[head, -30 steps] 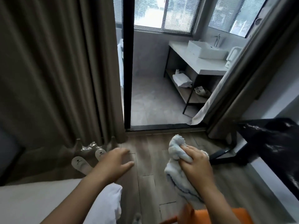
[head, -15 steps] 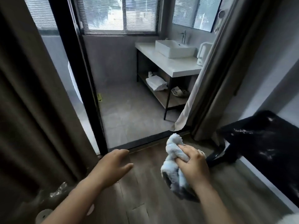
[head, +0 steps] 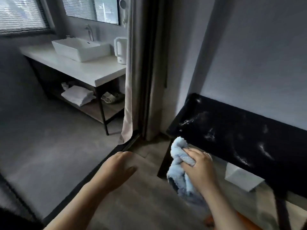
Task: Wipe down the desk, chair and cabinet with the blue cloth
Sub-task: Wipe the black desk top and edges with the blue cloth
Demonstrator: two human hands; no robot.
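Note:
A bunched light blue cloth is gripped in my right hand, which hovers just in front of the near edge of the black desk. The desk top runs along the right wall and shows white smears and dust. My left hand is held out over the wooden floor, palm down, fingers loosely apart, holding nothing. No chair or cabinet can be made out clearly; an orange shape shows at the bottom edge.
A curtain hangs at the bathroom doorway left of the desk. Beyond it stand a white vanity with a sink, a kettle and folded towels on the shelf below. A white box sits under the desk.
The view has swung right and moved closer, so the black desk now fills the right side. My right hand with the cloth has come up to the desk's near edge.

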